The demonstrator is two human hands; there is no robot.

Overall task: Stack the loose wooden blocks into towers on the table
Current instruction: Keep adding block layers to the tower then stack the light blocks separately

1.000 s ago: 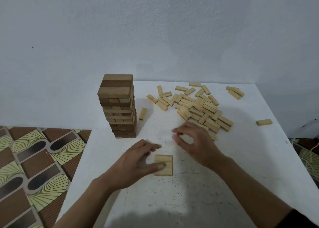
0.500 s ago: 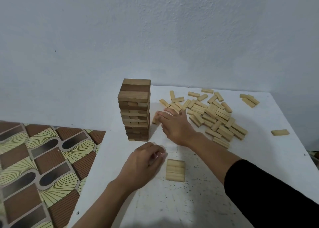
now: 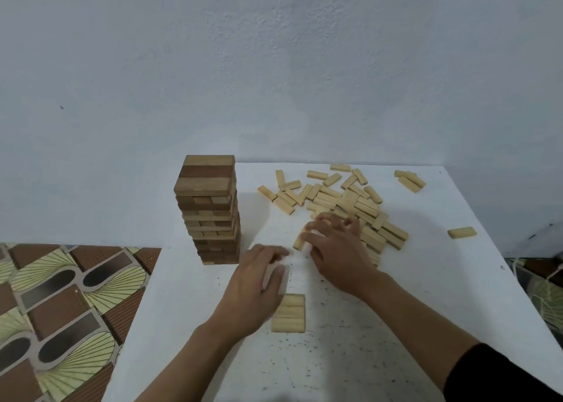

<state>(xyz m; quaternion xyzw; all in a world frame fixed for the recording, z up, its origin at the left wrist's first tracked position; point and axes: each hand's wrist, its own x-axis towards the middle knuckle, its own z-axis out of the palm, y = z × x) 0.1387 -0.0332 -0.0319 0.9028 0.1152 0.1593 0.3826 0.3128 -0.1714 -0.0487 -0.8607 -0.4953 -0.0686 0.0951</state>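
A tall tower (image 3: 210, 209) of dark and light wooden blocks stands at the table's left. A pile of loose light blocks (image 3: 344, 200) lies at the back middle. Three blocks lie flat side by side as a base layer (image 3: 288, 313) near me. My right hand (image 3: 335, 249) is at the pile's near edge, its fingers curled round one light block (image 3: 299, 240). My left hand (image 3: 253, 286) hovers just left of the base layer, blurred, with loosely curled fingers and nothing visible in it.
The white table (image 3: 396, 325) ends at a wall behind. A single block (image 3: 461, 232) lies far right and two more blocks (image 3: 409, 180) at the back right. Patterned floor (image 3: 61, 310) shows beyond the table's left edge.
My right hand reached to a block beside the tower, then drew back toward the pile's near edge holding a block. My left hand lifted off the base layer and moved slightly back.
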